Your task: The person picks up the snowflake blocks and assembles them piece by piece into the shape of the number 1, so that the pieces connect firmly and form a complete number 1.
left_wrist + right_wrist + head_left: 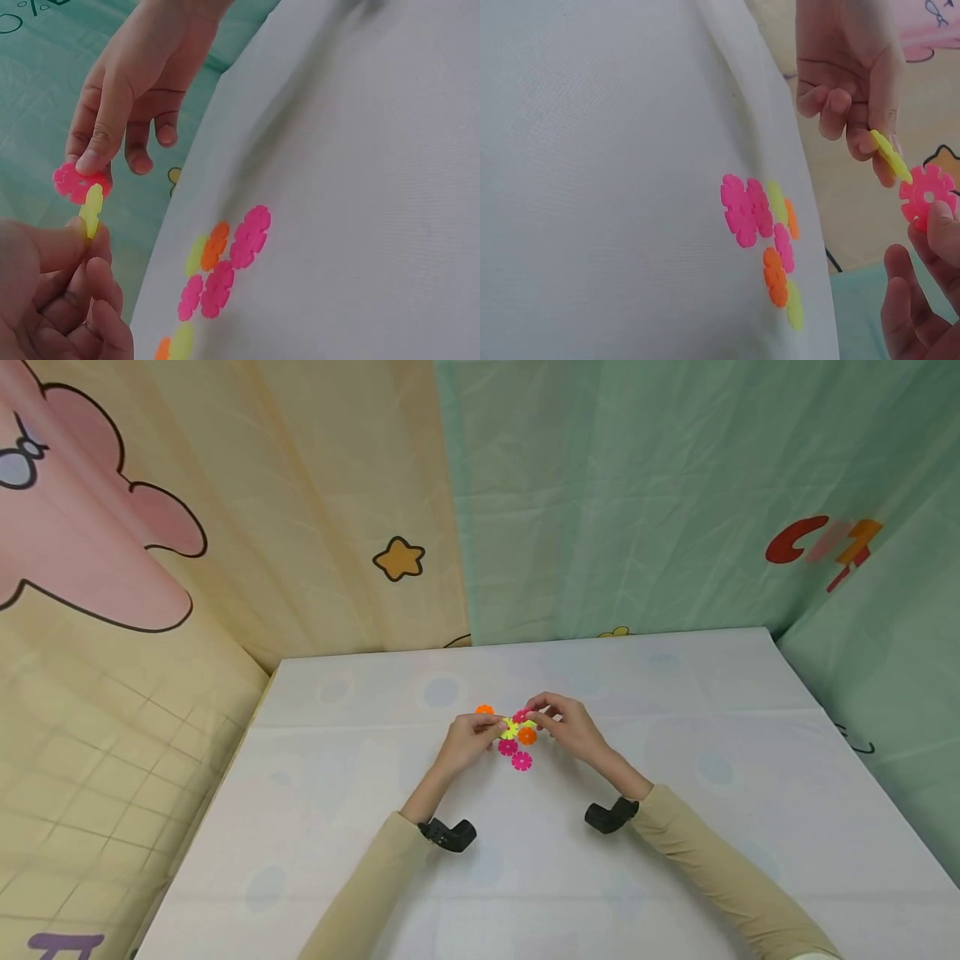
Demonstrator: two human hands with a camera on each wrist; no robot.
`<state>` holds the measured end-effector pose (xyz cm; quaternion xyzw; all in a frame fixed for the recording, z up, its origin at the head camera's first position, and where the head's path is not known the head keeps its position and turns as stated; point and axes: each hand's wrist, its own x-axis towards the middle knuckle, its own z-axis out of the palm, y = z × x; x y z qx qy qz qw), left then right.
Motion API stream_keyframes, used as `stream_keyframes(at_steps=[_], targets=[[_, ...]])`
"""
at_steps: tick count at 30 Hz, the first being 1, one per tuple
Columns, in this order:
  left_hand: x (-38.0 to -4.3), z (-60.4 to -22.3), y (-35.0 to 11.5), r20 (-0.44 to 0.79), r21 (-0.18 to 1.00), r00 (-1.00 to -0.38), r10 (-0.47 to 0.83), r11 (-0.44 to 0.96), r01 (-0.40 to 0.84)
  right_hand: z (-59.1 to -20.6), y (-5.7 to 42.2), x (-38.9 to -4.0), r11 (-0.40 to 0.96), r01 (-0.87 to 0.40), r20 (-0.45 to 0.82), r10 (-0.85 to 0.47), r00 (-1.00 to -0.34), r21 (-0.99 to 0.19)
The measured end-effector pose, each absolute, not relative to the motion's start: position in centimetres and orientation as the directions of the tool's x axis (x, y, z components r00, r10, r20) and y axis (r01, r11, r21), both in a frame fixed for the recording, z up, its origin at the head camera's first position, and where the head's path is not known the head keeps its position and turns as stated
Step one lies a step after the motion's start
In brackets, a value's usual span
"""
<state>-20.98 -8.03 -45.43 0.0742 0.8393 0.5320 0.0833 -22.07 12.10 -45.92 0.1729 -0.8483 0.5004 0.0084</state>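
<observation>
My left hand (pixel 465 743) pinches a yellow flower-shaped notched disc (pixel 91 210) between thumb and fingers. In my right hand (pixel 572 728), thumb and fingertips grip a pink notched disc (pixel 928 196) with a small hole at its centre. The two discs meet at their edges above the table, set at an angle to each other; whether their notches are interlocked I cannot tell. Below the hands lie several more discs, among them a pink disc (pixel 521 761), an orange disc (pixel 527 736) and another pink disc (pixel 507 747).
A white cloth with pale dots covers the table (pixel 337 827). One orange disc (pixel 484 710) lies farther back, by the left hand. Printed curtains (pixel 645 510) hang behind and beside the table. Black wrist camera mounts (pixel 450 835) sit on both forearms.
</observation>
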Motion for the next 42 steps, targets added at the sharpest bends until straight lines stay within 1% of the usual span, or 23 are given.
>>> stream_keyframes(at_steps=[7,14,20,27,32,37,42], targets=[[-20.7,-45.0,-7.7,-0.081,0.890,-0.977,0.199,0.456,0.019,-46.1,12.0,-22.1,0.431,-0.341,0.220,-0.307,-0.926,-0.835],[-20.7,-45.0,-7.5,-0.067,0.875,-0.979,0.194,0.484,0.036,-46.6,12.0,-22.1,0.409,-0.384,0.262,-0.324,-0.909,-0.828],[-20.6,-45.0,-7.3,-0.073,0.885,-0.978,0.195,0.466,0.026,-46.7,12.1,-22.1,0.393,-0.396,0.271,-0.336,-0.902,-0.830],[-20.5,-45.2,-7.1,-0.074,0.889,-0.984,0.163,0.458,0.009,-46.8,12.1,-22.0,0.390,-0.418,0.287,-0.351,-0.891,-0.820],[-20.5,-45.2,-7.3,-0.092,0.884,-0.981,0.169,0.468,-0.002,-47.1,12.2,-21.9,0.397,-0.408,0.268,-0.363,-0.892,-0.822],[-20.6,-45.3,-7.6,-0.129,0.887,-0.971,0.202,0.462,-0.021,-47.2,12.5,-22.0,0.406,-0.362,0.224,-0.349,-0.910,-0.839],[-20.8,-45.2,-7.6,-0.135,0.891,-0.965,0.224,0.453,-0.020,-47.1,12.8,-22.0,0.369,-0.348,0.240,-0.308,-0.921,-0.862]])
